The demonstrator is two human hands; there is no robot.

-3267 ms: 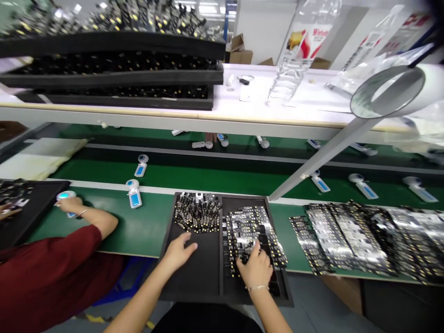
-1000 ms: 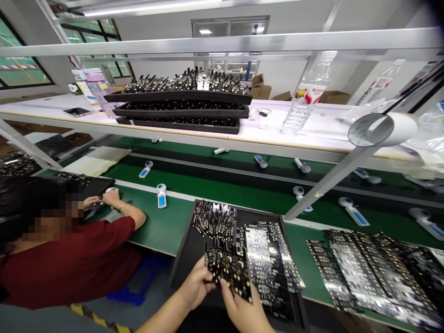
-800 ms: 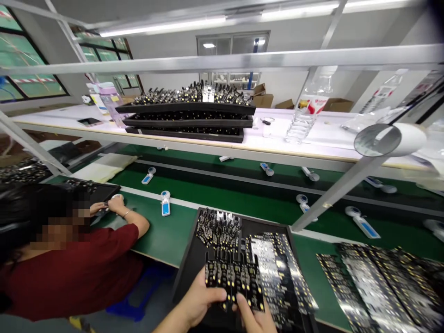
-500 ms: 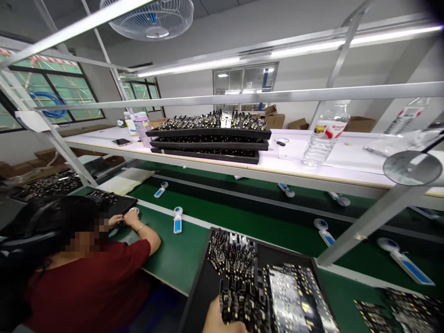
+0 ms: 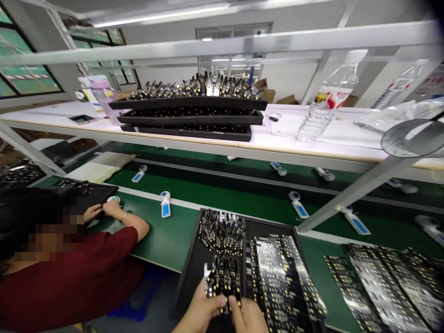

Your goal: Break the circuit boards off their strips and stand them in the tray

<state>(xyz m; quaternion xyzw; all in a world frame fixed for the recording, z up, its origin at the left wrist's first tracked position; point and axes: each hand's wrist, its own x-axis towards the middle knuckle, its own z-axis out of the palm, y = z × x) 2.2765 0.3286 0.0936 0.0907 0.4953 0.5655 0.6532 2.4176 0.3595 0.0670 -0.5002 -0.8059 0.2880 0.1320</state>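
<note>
My left hand (image 5: pixel 203 307) and my right hand (image 5: pixel 249 315) are together at the bottom centre. Between them they grip a bunch of small black circuit boards (image 5: pixel 224 277), thumbs side by side on the near face. The bunch stands upright over the near left part of a black tray (image 5: pixel 189 266). Farther back in that tray, many loose circuit boards (image 5: pixel 222 231) stand packed together. Flat panels of joined circuit boards (image 5: pixel 277 273) lie stacked in the tray's right half, close to my right hand.
More board panels (image 5: pixel 381 286) lie on the green bench at right. A co-worker in a red shirt (image 5: pixel 69 286) sits at left. Stacked black trays (image 5: pixel 190 134) and a water bottle (image 5: pixel 329 101) stand on the shelf. A slanted metal post (image 5: pixel 347 194) rises beside the tray. Small handheld fans (image 5: pixel 165 204) lie along the belt.
The view has tilted down and shifted right. My right hand now shows beside my left on the bunch of circuit boards. The co-worker's hands stay at about the same spot on the bench.
</note>
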